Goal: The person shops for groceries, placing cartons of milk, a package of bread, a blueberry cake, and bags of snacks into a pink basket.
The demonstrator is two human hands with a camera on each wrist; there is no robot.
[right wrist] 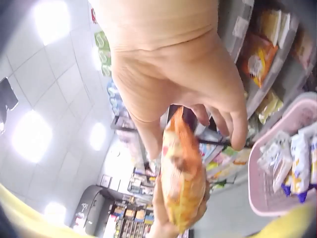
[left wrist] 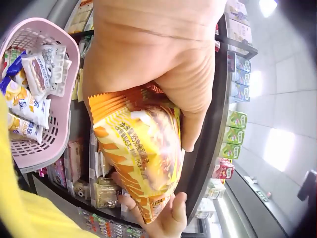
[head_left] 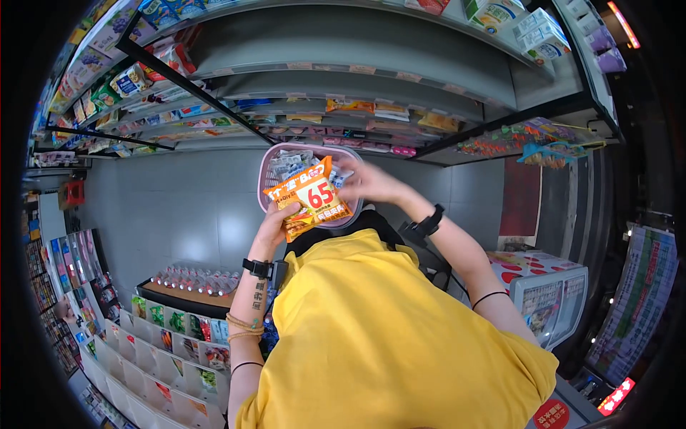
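An orange and yellow snack packet [head_left: 314, 200] printed with a large red 65 is held up over the pink basket [head_left: 266, 187]. My left hand [head_left: 275, 223] grips it at one end, thumb across the front. In the left wrist view, that hand [left wrist: 153, 59] pinches the crimped end of the packet [left wrist: 143, 144]. My right hand [head_left: 371, 182], blurred, hovers by the opposite edge. Seen from the right wrist, its fingers are spread, thumb and fingers on either side of the packet's end [right wrist: 183, 173]. Several small wrapped packets [left wrist: 37, 74] lie in the basket.
Ahead stand store shelves [head_left: 343, 46], with snack packs [head_left: 350, 106] on the lower ones. Bins of packets [head_left: 164, 343] and a row of bottles [head_left: 196, 279] are on the left behind me. A glass-sided freezer [head_left: 547, 300] stands at the right.
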